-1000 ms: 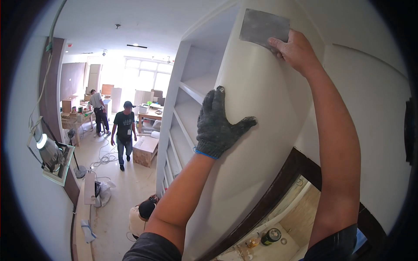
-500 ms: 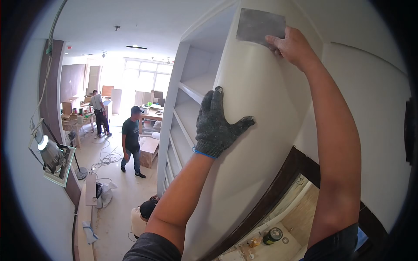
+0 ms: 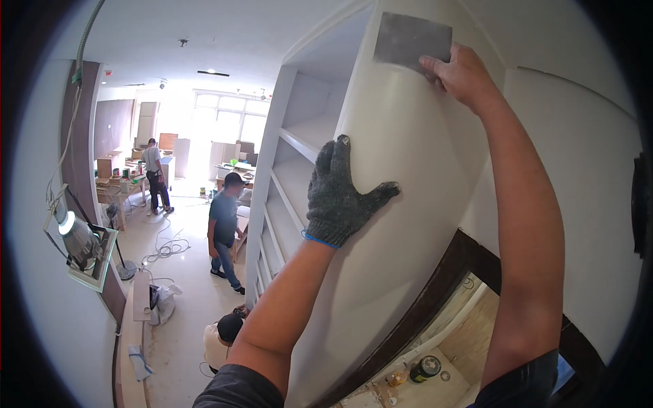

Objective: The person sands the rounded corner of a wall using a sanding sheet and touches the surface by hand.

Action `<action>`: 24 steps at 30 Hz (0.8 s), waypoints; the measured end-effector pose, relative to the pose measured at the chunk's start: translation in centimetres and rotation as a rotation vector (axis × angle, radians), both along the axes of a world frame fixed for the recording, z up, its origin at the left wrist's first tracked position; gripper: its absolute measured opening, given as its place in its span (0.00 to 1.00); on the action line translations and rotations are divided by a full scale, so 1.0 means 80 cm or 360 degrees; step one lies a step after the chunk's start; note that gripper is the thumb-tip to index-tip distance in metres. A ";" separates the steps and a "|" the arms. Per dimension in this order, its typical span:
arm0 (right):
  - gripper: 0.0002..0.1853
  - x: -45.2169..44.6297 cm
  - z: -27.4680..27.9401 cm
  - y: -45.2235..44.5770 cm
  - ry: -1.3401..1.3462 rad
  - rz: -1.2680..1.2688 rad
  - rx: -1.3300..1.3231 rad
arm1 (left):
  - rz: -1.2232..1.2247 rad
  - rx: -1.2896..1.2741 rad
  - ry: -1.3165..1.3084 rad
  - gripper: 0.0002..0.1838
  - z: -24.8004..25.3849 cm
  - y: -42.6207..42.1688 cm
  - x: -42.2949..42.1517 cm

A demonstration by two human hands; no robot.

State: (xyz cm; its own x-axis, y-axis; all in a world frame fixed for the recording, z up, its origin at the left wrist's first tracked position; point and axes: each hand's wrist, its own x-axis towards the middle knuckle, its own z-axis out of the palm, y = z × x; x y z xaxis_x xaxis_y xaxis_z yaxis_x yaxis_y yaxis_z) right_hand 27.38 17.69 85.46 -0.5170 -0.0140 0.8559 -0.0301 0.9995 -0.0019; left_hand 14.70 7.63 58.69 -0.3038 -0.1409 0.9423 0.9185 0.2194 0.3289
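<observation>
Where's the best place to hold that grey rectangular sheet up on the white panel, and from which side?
Probably the lower right corner of the grey sheet, coming from the right. It looks thin and flat over the white panel, so an edge offers the likeliest grip; the right hand has its thumb there, leaving most of the face uncovered.

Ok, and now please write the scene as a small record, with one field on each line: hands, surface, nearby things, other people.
Left hand: in a dark glove, fingers spread on the pale panel
Right hand: bare, holding a grey sheet by its lower right corner, high on the panel
Beside panel: white shelves on the left, dark frame below
Far left: lit lamp
Other people: one standing mid-room, one by a far table, one low near the shelves
</observation>
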 end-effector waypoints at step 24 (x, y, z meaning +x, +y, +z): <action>0.21 -0.018 0.007 0.011 -0.0012 0.0244 -0.0161 | -0.0001 0.0008 0.0020 0.64 0.000 -0.001 -0.001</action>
